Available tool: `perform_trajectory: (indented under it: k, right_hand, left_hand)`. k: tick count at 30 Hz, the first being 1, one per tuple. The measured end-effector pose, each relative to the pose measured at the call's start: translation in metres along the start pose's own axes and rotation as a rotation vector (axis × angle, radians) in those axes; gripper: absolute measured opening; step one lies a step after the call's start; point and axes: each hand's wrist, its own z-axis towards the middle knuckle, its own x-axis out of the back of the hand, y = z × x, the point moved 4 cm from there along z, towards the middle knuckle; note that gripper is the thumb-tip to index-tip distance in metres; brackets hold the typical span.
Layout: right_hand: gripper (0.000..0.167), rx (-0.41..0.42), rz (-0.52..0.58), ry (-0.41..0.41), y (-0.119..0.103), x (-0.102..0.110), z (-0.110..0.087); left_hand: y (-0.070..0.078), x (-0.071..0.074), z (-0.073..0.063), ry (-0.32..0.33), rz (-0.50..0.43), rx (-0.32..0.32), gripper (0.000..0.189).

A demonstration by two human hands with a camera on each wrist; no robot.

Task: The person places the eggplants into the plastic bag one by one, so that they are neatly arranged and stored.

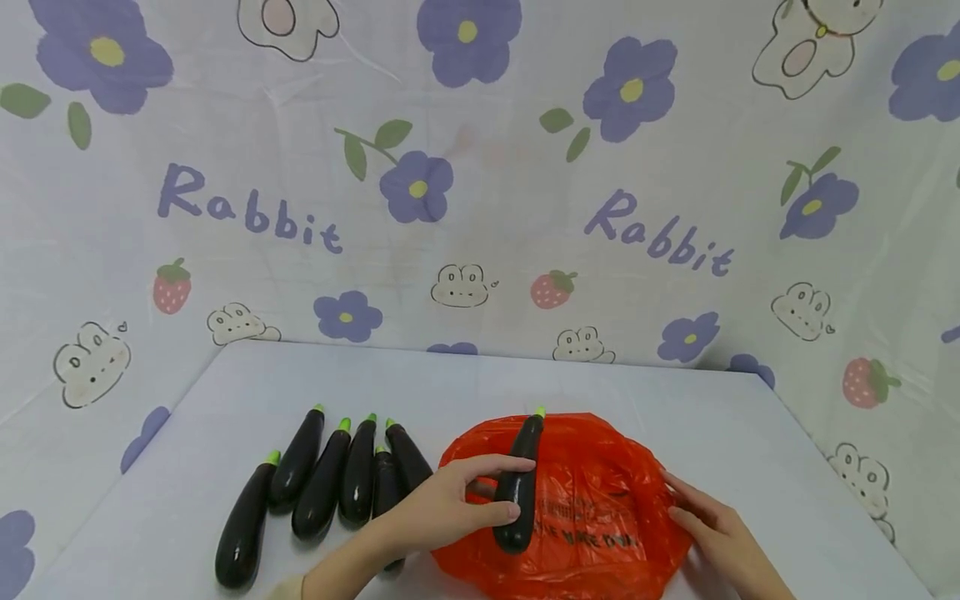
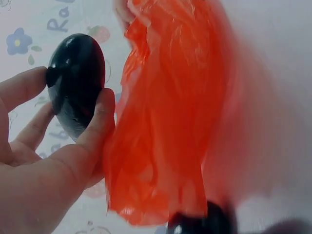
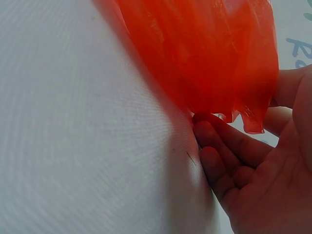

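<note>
My left hand grips a glossy dark eggplant with a bright green stem end, thumb on one side and fingers on the other. It is held upright over a red plastic bag with dark print. In the left wrist view the eggplant shows its rounded end beside the crumpled bag. At the right side of the bag, my right hand holds its edge. The right wrist view shows that edge between the thumb and the fingers.
Several more dark eggplants lie in a loose group on the white table, left of the bag. Behind the table hangs a pale cloth printed with flowers, rabbits and strawberries.
</note>
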Motion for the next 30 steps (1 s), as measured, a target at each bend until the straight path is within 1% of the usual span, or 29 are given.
perform_trajectory:
  k: [2,8,14,18,22,25,30]
  right_hand:
    - [0.053,0.006,0.002,-0.005,0.0,0.0,0.0]
    - [0.052,0.014,0.001,-0.01,-0.003,-0.001,-0.001]
    - [0.052,0.039,-0.043,-0.008,-0.001,-0.001,-0.001]
    - [0.052,0.026,-0.033,-0.009,0.0,-0.001,-0.001]
    - [0.052,0.015,-0.024,-0.009,0.0,-0.001,0.001]
    - [0.053,0.008,-0.039,-0.002,0.001,0.0,0.001]
    - [0.053,-0.006,-0.024,-0.004,0.002,-0.001,-0.001]
  left_hand:
    - [-0.001,-0.006,0.004,-0.005,0.013,0.013,0.04]
    - [-0.005,-0.02,0.014,-0.03,0.02,0.019,0.04]
    - [-0.01,-0.033,0.022,-0.066,0.031,0.07,0.039]
    - [-0.013,-0.04,0.028,-0.086,0.031,0.088,0.039]
    - [-0.016,-0.045,0.035,-0.077,0.044,0.119,0.038]
    - [-0.018,-0.049,0.041,-0.062,0.059,0.143,0.038]
    - [-0.021,-0.061,0.051,-0.07,0.032,0.143,0.038]
